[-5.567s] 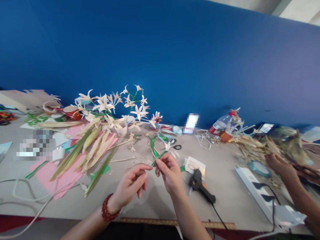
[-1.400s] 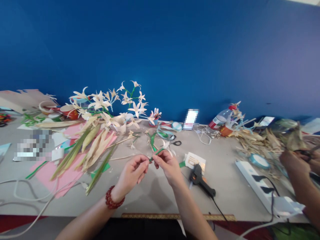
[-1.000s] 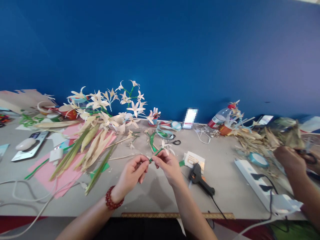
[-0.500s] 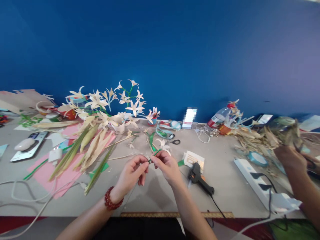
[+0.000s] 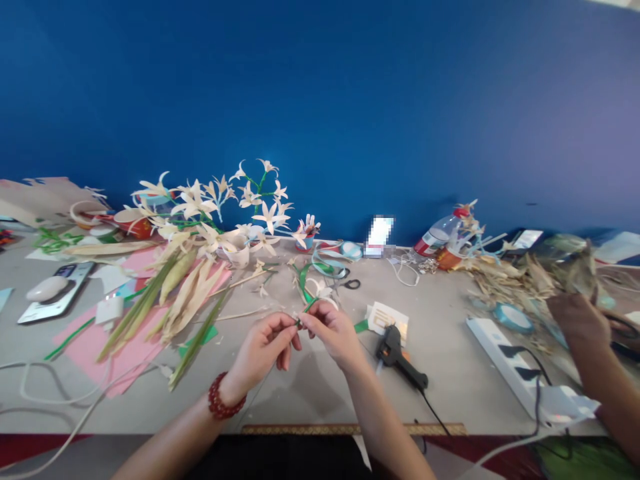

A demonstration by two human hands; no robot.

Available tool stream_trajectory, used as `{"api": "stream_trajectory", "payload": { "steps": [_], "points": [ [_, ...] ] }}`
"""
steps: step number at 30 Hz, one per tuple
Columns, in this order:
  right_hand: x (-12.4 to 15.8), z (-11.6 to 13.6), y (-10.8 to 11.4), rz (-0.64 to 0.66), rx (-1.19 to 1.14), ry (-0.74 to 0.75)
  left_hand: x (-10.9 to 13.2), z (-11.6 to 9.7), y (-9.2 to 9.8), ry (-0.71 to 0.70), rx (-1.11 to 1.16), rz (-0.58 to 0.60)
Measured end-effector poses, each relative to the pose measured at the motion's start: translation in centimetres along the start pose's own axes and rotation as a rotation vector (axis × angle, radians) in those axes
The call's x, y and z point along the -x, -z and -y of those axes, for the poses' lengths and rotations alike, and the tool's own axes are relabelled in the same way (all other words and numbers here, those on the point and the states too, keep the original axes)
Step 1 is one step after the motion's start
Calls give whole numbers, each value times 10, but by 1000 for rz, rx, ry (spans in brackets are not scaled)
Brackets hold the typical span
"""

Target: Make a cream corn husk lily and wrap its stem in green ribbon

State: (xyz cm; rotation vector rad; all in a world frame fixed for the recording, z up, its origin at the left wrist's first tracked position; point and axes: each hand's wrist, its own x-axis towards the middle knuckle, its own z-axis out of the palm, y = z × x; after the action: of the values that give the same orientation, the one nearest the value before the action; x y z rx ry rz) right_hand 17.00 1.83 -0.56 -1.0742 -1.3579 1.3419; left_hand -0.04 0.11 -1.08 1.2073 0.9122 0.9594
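Note:
Close together over the table, both hands pinch a thin green stem point(image 5: 311, 305). My left hand point(image 5: 267, 343), with a red beaded bracelet point(image 5: 220, 397) at the wrist, grips its lower end between thumb and forefinger. The thumb and fingers of my right hand point(image 5: 331, 331) close on the stem just beside. A whitish flower point(image 5: 320, 288) shows past my right hand; whether it joins the stem cannot be seen. Green tape strips point(image 5: 303, 280) and scissors point(image 5: 350, 284) lie just beyond. A black hot glue gun point(image 5: 400, 357) rests right of my right hand.
White husk flowers point(image 5: 193, 203) stand at back left above corn husks point(image 5: 187, 300) and pink paper point(image 5: 85, 353). To the right are a power strip point(image 5: 500, 363), blue tape point(image 5: 514, 318), a plastic bottle point(image 5: 440, 235) and dried husks point(image 5: 505, 280). Another person's hand point(image 5: 583, 327) works at far right.
My hands stay nearly in place, still pinching the stem, with only slight finger movement. The other person's hand at far right has shifted slightly.

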Motion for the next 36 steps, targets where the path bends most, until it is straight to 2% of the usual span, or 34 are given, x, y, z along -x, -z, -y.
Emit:
{"api": "stream_trajectory", "payload": {
  "steps": [6,16,21,23,25,28,30,32,33,36],
  "points": [
    [-1,-2,0,-24,48,7,0,-2,-2,10,6,-32],
    [2,-1,-3,-46,-22,10,1,2,-4,-21,-32,-52],
    [17,4,1,-66,-48,14,1,1,-5,-8,-59,-51],
    [31,0,16,-107,30,-25,2,1,-3,0,-65,-54],
    [50,-10,42,-187,159,-50,2,2,-1,-1,-55,-65],
    [85,-32,96,-484,389,-11,0,3,1,-7,-24,-82],
    [110,-47,130,-639,603,-55,-2,4,0,4,-13,-79],
    [131,-58,153,-670,845,-65,-4,5,-2,22,-3,-63],
    [138,-62,159,-642,940,-67,-5,6,-4,27,2,-53],
    [145,-68,164,-518,1098,-58,-6,9,-6,22,13,-40]
  ]
}}
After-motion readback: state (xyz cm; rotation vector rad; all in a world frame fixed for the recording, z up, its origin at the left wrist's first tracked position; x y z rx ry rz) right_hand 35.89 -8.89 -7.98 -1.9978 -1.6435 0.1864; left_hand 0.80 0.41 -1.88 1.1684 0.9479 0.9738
